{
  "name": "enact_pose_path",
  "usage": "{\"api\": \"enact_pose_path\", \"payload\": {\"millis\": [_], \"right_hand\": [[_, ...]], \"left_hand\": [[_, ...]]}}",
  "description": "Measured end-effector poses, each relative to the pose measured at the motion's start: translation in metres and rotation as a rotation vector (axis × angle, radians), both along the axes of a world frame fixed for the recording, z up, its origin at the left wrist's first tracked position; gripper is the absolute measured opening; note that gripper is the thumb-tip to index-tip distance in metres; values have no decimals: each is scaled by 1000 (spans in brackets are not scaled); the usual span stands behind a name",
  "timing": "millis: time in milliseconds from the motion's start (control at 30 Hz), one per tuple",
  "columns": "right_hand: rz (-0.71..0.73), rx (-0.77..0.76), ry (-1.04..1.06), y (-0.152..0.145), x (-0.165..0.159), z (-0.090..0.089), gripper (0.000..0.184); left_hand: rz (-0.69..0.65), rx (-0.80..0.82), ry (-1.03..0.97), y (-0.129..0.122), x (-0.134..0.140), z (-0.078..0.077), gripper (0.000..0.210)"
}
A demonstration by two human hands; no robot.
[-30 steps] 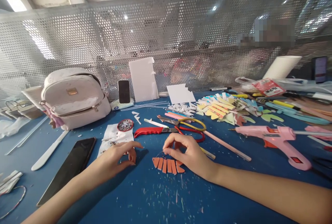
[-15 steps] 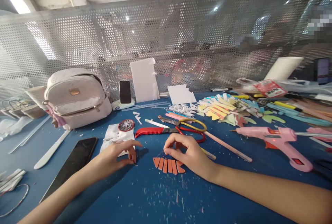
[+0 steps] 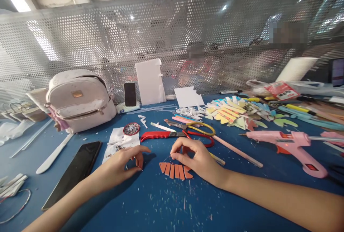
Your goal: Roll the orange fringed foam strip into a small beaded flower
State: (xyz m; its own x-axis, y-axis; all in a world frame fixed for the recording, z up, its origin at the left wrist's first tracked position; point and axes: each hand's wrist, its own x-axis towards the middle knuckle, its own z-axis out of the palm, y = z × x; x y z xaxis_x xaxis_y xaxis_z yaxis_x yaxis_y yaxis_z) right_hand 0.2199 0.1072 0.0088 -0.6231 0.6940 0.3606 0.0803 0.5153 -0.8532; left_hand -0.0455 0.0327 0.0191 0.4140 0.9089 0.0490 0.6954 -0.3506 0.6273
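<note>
In the middle of the blue table lies a row of orange fish-shaped pieces (image 3: 174,171), cut into narrow strips with a head and a tail end. My right hand (image 3: 195,158) is just above its tail end, thumb and forefinger pinched on a thin clear thread (image 3: 167,159) that runs toward the pieces. To the left, my left hand (image 3: 126,162) hovers low with the forefinger stretched out. Its thumb and another finger meet at the tips; anything between them is too small to make out. Tiny beads (image 3: 119,148) lie on a white paper (image 3: 110,149) behind that hand.
Red-handled scissors (image 3: 158,136) and a round red-rimmed dish (image 3: 131,128) lie beyond my hands. A pink glue gun (image 3: 285,142) is at the right, near a heap of coloured scraps (image 3: 231,112). A black phone (image 3: 72,174) and a pale backpack (image 3: 80,99) are left.
My left thumb and finger have come closer together, and the hand has shifted slightly, uncovering beads on the paper. My right hand keeps its pinch almost in place.
</note>
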Motion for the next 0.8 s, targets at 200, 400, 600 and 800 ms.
{"api": "enact_pose_path", "payload": {"millis": [200, 400, 600, 800], "right_hand": [[0, 3, 1, 0, 0, 1, 11], [10, 4, 27, -1, 0, 1, 11], [-14, 28, 59, -2, 1, 1, 9], [-12, 14, 150, -6, 1, 1, 7]], "left_hand": [[43, -7, -170, 3, 0, 3, 47], [102, -119, -352, 2, 4, 3, 41], [206, -141, -519, -8, 29, -6, 39], [271, -111, -671, -23, 52, -22, 40]]}}
